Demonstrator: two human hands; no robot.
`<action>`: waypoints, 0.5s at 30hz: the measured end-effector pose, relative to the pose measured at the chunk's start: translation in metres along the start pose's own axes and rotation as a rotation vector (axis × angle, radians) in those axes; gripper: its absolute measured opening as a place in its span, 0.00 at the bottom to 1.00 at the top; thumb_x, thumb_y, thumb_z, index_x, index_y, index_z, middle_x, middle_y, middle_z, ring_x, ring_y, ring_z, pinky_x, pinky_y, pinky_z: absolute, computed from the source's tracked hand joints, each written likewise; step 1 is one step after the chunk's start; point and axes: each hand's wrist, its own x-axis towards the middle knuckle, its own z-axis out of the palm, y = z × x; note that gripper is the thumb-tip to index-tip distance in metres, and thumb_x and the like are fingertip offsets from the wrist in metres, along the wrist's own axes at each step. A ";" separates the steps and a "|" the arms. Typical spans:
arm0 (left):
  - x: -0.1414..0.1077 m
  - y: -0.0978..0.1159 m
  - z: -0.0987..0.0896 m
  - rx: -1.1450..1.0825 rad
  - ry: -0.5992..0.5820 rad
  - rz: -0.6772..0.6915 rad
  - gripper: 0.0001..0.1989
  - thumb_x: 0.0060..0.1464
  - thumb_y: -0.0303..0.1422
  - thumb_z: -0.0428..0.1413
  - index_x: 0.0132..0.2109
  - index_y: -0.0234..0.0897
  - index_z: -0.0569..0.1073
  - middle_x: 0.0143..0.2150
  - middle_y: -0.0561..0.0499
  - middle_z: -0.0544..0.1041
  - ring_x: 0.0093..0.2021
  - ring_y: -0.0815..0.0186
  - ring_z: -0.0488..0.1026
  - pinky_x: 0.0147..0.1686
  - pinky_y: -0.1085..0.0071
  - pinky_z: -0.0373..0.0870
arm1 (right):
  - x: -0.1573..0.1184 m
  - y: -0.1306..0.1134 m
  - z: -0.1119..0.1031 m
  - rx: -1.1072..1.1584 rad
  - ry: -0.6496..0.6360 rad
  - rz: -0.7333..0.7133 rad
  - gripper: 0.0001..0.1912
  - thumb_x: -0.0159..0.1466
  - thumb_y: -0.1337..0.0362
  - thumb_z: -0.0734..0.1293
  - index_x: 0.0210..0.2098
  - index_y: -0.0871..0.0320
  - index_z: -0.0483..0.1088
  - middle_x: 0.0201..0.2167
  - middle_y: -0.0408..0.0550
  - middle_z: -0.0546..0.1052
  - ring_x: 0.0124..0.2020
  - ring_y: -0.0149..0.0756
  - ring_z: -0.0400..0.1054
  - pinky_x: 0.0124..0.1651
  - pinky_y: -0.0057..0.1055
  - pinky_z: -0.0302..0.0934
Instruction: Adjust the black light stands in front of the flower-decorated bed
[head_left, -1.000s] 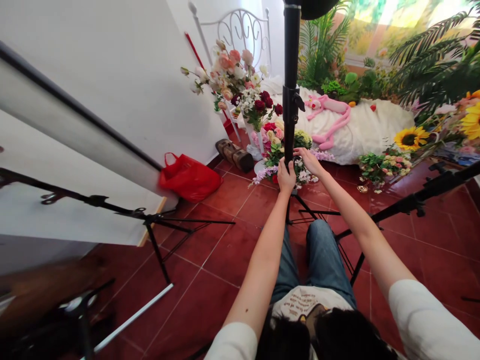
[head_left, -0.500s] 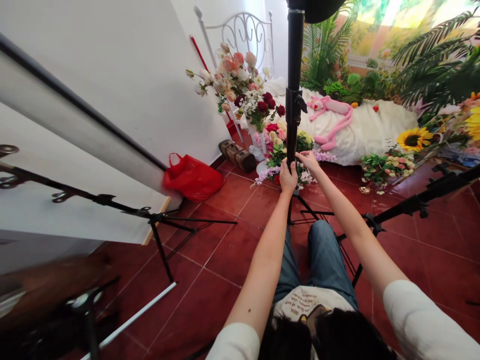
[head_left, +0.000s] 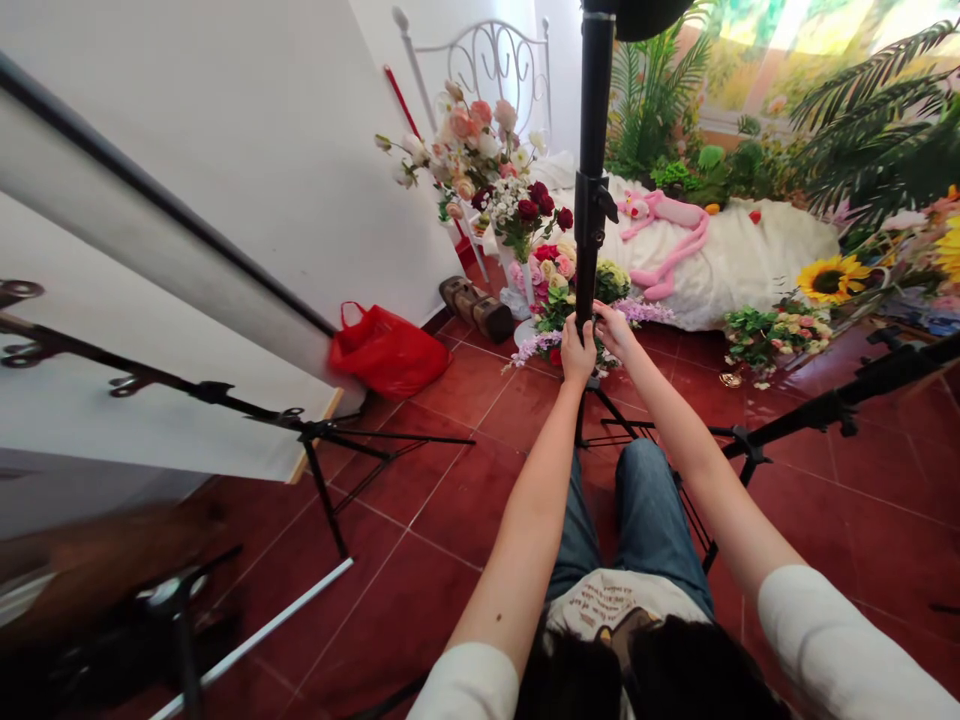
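A black light stand (head_left: 592, 110) rises upright in front of me, its spread legs on the floor between my knees and the flowers. My left hand (head_left: 578, 350) is wrapped around the lower part of its pole. On the pole's right side, my right hand (head_left: 613, 332) pinches a small dark locking knob (head_left: 598, 318), mostly covered by the fingers. Above both hands, a collar with another knob (head_left: 606, 204) sits on the pole. A dark round shape (head_left: 649, 18) at the top is cut off by the frame edge.
A second stand (head_left: 810, 410) leans in from the right; another stand's legs (head_left: 322, 430) spread at left near a red bag (head_left: 390, 350). Artificial flowers (head_left: 480, 140) and a white-draped bed (head_left: 742, 270) with a pink plush toy (head_left: 667, 215) lie ahead. A white rod (head_left: 277, 625) is on the tiles.
My right hand has moved slightly down and in against the pole, its fingers now closed at the knob. My left hand keeps its hold.
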 end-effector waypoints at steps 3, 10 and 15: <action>0.000 0.002 -0.001 -0.024 -0.014 0.000 0.29 0.64 0.53 0.38 0.58 0.39 0.67 0.55 0.38 0.74 0.57 0.59 0.72 0.58 0.60 0.67 | -0.008 0.004 0.003 0.201 -0.032 0.050 0.10 0.56 0.58 0.72 0.34 0.54 0.69 0.25 0.37 0.76 0.32 0.31 0.73 0.39 0.26 0.69; 0.000 0.001 -0.001 -0.061 -0.009 0.009 0.29 0.64 0.55 0.38 0.57 0.39 0.67 0.56 0.39 0.74 0.57 0.59 0.72 0.58 0.60 0.67 | -0.022 0.017 0.001 0.425 -0.073 -0.044 0.11 0.60 0.56 0.69 0.41 0.52 0.71 0.31 0.40 0.79 0.43 0.33 0.75 0.50 0.32 0.71; 0.001 -0.005 0.002 -0.074 -0.006 0.027 0.28 0.64 0.54 0.39 0.55 0.39 0.67 0.55 0.39 0.75 0.57 0.60 0.72 0.59 0.60 0.67 | -0.014 0.025 0.002 0.359 0.008 -0.085 0.11 0.61 0.54 0.70 0.39 0.50 0.67 0.32 0.38 0.77 0.40 0.29 0.73 0.46 0.28 0.70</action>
